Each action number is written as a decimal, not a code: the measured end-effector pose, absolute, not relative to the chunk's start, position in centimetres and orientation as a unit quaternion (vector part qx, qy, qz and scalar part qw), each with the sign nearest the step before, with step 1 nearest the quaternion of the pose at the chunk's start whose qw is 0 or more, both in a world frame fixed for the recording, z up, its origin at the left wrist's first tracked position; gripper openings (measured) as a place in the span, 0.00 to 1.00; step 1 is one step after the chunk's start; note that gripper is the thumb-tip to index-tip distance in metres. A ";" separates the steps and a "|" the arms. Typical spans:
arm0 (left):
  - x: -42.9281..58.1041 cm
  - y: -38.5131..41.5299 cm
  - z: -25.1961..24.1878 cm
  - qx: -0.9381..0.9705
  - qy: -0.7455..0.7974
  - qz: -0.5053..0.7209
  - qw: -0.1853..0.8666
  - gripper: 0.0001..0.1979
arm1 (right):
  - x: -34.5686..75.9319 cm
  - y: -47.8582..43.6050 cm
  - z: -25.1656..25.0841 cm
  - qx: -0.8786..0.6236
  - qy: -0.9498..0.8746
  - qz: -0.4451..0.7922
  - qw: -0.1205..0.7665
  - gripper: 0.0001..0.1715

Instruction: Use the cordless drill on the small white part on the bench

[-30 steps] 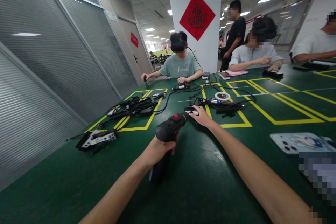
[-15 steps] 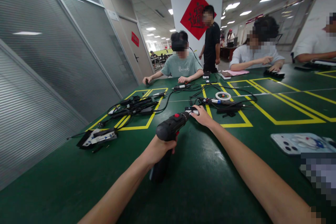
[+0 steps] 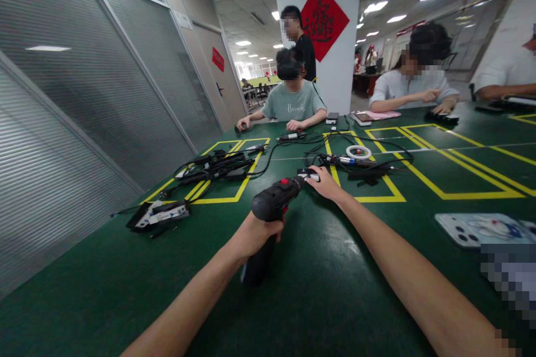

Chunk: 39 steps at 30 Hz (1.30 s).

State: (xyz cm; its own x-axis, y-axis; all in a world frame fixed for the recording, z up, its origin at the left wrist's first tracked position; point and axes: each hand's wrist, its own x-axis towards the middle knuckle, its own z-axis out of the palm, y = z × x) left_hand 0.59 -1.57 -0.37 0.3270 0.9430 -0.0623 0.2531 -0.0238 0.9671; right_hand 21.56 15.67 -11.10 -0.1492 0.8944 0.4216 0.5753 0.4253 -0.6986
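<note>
At the frame's centre, the left grip (image 3: 258, 234) clasped a drill (image 3: 274, 201), the right grip (image 3: 329, 184) a small block (image 3: 309, 177); the counter (image 3: 84, 273) had its edge well apart, lower left.

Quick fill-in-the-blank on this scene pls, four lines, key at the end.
1. The left hand grips a black drill with a ____ patch on top.
2. The right hand holds a small black-and-____ piece at the drill's front end.
3. The tape on the green table is ____.
4. In this view, the phone lies to the ____ of the right hand.

Missing words: red; white; yellow; right.
</note>
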 end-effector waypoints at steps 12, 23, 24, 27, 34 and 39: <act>0.7 -1.5 -0.3 0.647 0.475 0.326 0.499 0.11 | 21.6 16.0 -10.6 -0.504 -0.734 0.213 0.403 0.26; 1.1 -1.8 0.1 0.652 0.485 0.313 0.491 0.09 | 21.8 16.3 -10.9 -0.492 -0.737 0.203 0.418 0.24; 1.1 -1.8 0.1 0.651 0.486 0.314 0.493 0.09 | 21.8 16.3 -10.9 -0.490 -0.738 0.201 0.418 0.24; 1.1 -1.7 0.1 0.653 0.485 0.314 0.490 0.09 | 21.8 16.2 -10.9 -0.488 -0.740 0.191 0.422 0.24; 1.0 -1.6 -0.3 0.660 0.479 0.313 0.488 0.10 | 21.8 15.9 -10.8 -0.488 -0.742 0.178 0.425 0.23; 0.9 -1.5 -0.2 0.663 0.475 0.312 0.487 0.10 | 21.8 15.8 -10.7 -0.494 -0.738 0.178 0.424 0.23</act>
State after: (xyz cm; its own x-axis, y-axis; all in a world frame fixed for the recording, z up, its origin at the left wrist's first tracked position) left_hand 0.94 -1.52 -0.20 0.3542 0.9339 -0.0488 0.3254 -0.0741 0.9427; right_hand 21.78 15.83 -10.69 -0.1521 0.8800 0.4500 0.5770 0.4487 -0.6824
